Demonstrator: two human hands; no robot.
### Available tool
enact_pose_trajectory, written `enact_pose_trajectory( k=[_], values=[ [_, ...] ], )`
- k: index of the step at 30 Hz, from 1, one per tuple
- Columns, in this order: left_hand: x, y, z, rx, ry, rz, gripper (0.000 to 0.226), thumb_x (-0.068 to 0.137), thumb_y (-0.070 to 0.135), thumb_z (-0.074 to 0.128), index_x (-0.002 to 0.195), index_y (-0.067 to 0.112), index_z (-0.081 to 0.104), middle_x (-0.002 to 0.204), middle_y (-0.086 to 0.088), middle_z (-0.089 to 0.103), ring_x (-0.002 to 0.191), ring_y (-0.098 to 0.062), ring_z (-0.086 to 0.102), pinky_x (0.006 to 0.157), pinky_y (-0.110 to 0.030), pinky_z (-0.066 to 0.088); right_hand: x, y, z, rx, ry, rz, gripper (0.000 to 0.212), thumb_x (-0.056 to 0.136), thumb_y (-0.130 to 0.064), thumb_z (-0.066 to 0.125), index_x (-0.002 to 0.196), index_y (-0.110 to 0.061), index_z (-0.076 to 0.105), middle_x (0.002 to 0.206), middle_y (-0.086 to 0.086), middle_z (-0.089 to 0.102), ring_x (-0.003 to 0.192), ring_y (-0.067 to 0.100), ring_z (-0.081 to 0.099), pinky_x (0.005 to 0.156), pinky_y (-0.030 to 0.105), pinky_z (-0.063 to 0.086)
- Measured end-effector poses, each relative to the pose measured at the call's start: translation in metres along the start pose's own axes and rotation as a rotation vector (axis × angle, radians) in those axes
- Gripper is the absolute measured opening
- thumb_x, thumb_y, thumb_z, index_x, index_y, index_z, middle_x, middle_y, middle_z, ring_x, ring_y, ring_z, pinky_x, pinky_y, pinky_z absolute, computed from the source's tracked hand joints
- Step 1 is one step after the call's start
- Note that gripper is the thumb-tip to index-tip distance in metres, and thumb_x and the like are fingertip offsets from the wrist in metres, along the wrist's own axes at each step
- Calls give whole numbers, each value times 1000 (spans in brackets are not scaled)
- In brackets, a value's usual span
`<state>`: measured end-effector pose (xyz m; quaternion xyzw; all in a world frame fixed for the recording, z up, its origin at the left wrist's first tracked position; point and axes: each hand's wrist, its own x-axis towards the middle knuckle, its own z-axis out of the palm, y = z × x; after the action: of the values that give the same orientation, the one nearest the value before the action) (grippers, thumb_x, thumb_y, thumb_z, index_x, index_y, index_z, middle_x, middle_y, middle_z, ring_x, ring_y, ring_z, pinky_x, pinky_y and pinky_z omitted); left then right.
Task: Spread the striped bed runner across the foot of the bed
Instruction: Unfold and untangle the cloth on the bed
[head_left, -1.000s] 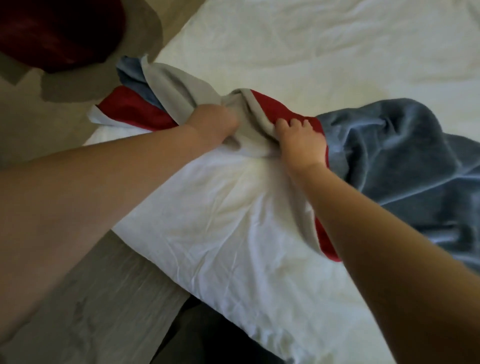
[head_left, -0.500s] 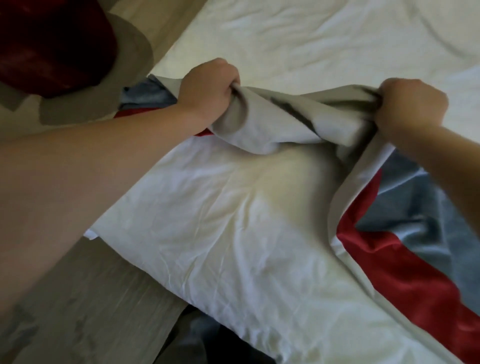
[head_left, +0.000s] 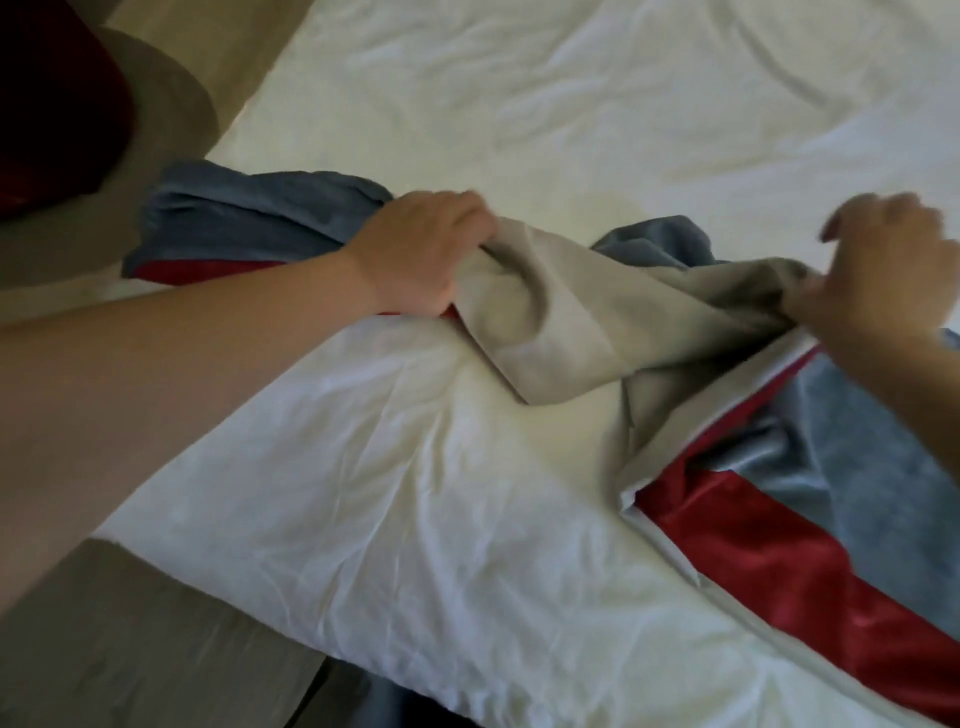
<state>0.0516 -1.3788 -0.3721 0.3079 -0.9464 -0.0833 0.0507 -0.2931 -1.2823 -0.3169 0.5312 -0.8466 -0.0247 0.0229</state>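
The left hand is gripping and the right hand is pinching the soft, floppy runner, probably best held along its hemmed edge.

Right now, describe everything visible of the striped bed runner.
The bed runner is a plush cloth with blue and red stripes, pale edging and a beige backing. It lies bunched and twisted on the white sheet. Its middle shows the backing between the left hand, which grips it, and the right hand, which pinches it. Its left end is heaped at the bed's edge; its right part lies flatter.
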Motion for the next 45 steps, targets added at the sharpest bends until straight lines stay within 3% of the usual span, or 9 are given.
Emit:
enact_pose_trajectory(
  k=[5, 9, 14, 19, 24, 28, 36, 40, 45],
  values=[
    [-39, -54, 28, 238, -235, -5, 57, 74, 28, 62, 128, 17, 50, 126, -8, 54, 105, -29, 56, 93, -43, 44, -67, -84, 28, 211, -285, -248, 35, 85, -54, 50, 87, -20, 59, 75, 2, 62, 71, 28, 60, 63, 33, 49],
    [-21, -76, 34, 254, -223, 19, 55, 76, 39, 72, 124, 20, 53, 124, -5, 56, 108, -27, 54, 92, -42, 42, -107, -155, 69, 222, -418, -315, 65, 72, -78, 49, 110, -25, 52, 106, -1, 60, 90, 23, 60, 65, 31, 46],
    [26, -83, 30, 29, -309, 29, 77, 64, 74, 62, 122, 25, 55, 127, -1, 53, 114, -24, 50, 95, -40, 42, -99, -187, 101, 112, -346, -172, 67, 75, -54, 67, 122, -16, 40, 116, 6, 50, 97, 28, 55, 61, 34, 39],
    [65, -88, 27, 100, -281, 257, 15, 90, 18, 52, 96, 13, 65, 85, -8, 65, 81, -31, 60, 74, -43, 48, -85, -173, 103, 129, -242, -227, 16, 90, -13, 49, 103, -11, 59, 101, 10, 61, 84, 32, 60, 55, 32, 35],
    [96, -111, 12, 120, -43, 102, 17, 91, 12, 46, 94, 7, 62, 86, -18, 64, 72, -36, 60, 58, -38, 37, -35, -158, 65, 197, -98, -171, 16, 79, -13, 61, 95, -10, 61, 94, 13, 61, 74, 37, 61, 52, 33, 37],
    [123, -137, -6, 184, 97, -35, 23, 94, 18, 39, 95, 6, 59, 93, -25, 63, 77, -43, 59, 67, -46, 40, 51, -151, 36, 261, 101, -62, 20, 81, -23, 54, 99, -23, 62, 102, 7, 62, 90, 34, 61, 65, 35, 42],
    [133, -156, -4, 201, 24, -412, 29, 88, 2, 42, 113, 2, 54, 112, -24, 54, 99, -42, 52, 78, -48, 38, 77, -186, 50, 364, -14, -26, 35, 82, -52, 55, 107, -27, 57, 100, 0, 63, 94, 26, 60, 65, 30, 36],
    [101, -143, 3, 141, 81, -154, 39, 83, 22, 55, 120, 8, 49, 116, -16, 54, 98, -35, 52, 76, -42, 38, 46, -177, 68, 268, -146, -75, 32, 81, -22, 56, 113, -20, 56, 109, 9, 61, 98, 34, 58, 68, 34, 41],
    [74, -180, 6, 62, -254, -447, 91, 67, 40, 76, 143, 16, 31, 136, -17, 45, 123, -36, 43, 107, -50, 30, 42, -163, 54, 488, 81, 13, 25, 71, -14, 46, 91, -13, 61, 97, 11, 59, 90, 30, 53, 65, 28, 31]
  ],
)
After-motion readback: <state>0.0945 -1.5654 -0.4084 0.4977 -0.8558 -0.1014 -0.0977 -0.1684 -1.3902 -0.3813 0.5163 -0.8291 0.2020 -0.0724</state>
